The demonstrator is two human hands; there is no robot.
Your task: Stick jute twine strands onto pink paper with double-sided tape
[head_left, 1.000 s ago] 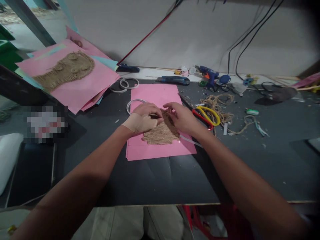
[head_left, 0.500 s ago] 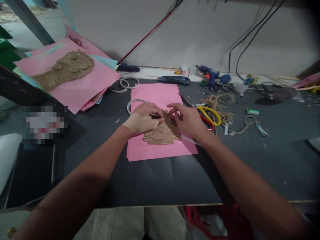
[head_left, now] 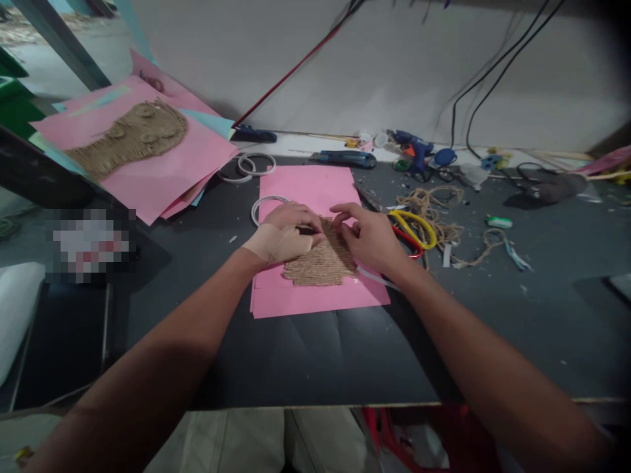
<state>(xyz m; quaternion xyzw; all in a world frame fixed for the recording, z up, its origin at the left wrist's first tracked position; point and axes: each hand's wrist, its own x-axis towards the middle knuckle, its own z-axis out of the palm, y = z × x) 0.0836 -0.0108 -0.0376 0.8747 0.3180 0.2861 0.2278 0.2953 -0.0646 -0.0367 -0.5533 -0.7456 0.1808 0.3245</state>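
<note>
Twine panel (head_left: 321, 266) flat on pink sheets (head_left: 305, 185), partly under my hands. Left hand (head_left: 290, 226) and right hand (head_left: 371, 238) near each other, not touching, fingers curled at its far end; can't tell if either pinches anything. Looks like row-laying; next move, I judge, calls for a flat, even press

Head-worn view, facing forward, tilted down
</note>
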